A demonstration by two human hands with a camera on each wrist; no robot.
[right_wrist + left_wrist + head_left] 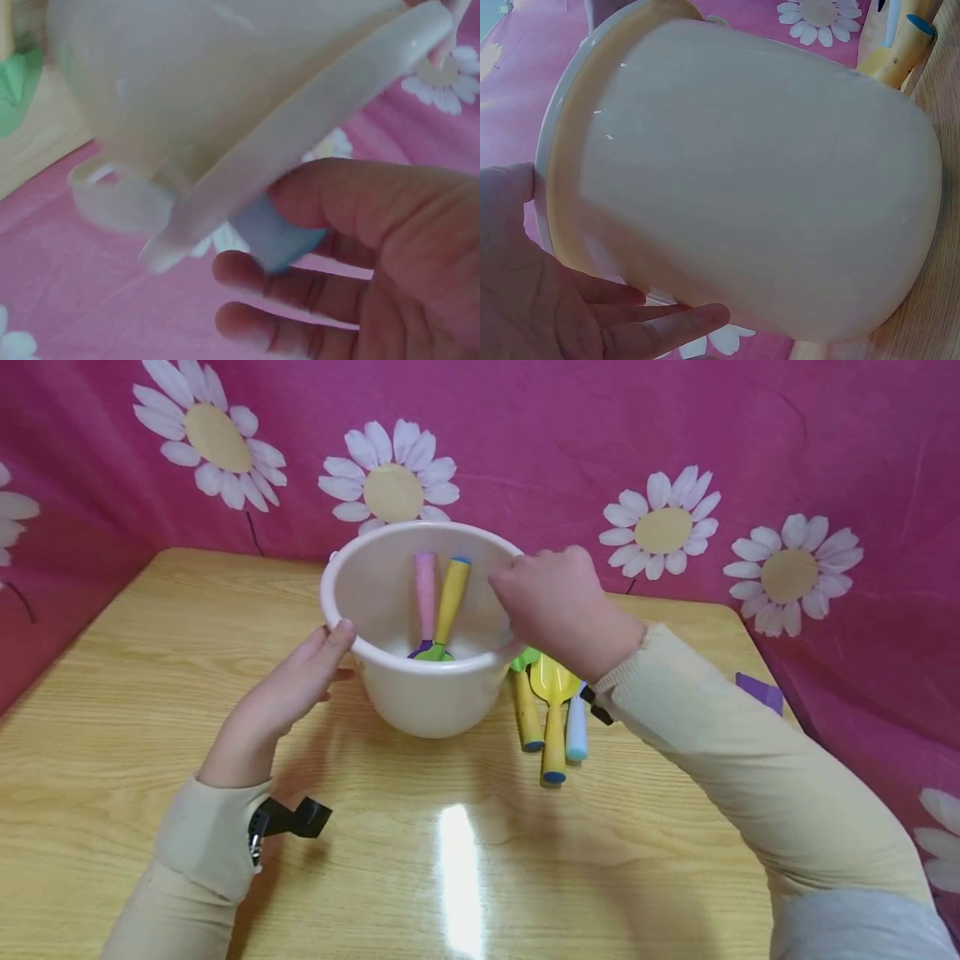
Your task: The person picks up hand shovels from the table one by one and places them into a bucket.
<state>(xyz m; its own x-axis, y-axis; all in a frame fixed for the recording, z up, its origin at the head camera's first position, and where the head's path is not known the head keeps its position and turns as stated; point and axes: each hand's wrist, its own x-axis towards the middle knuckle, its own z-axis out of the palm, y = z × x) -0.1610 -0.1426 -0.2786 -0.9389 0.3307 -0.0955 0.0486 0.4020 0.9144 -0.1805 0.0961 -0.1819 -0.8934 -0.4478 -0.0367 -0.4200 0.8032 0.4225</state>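
Note:
A white plastic bucket (435, 702) stands on the wooden table. My left hand (281, 702) holds its near left side, thumb on the rim and fingers along the outer wall. At the right rim, my right hand (558, 606) grips a light blue handle (274, 232) between thumb and fingers; the rest of that tool is hidden behind the bucket wall. Inside lean a pink-handled tool (425, 593) with a purple head and a yellow-handled tool (452, 602) with a green head. Beneath my right wrist lie a yellow toy shovel (553, 710) and other handled tools.
Beside the shovel are a yellow handle (528, 714) with a green head and a light blue handle (577, 727). A purple piece (761, 692) lies at the table's right edge. Pink flowered cloth (525, 452) hangs behind the table (360, 877).

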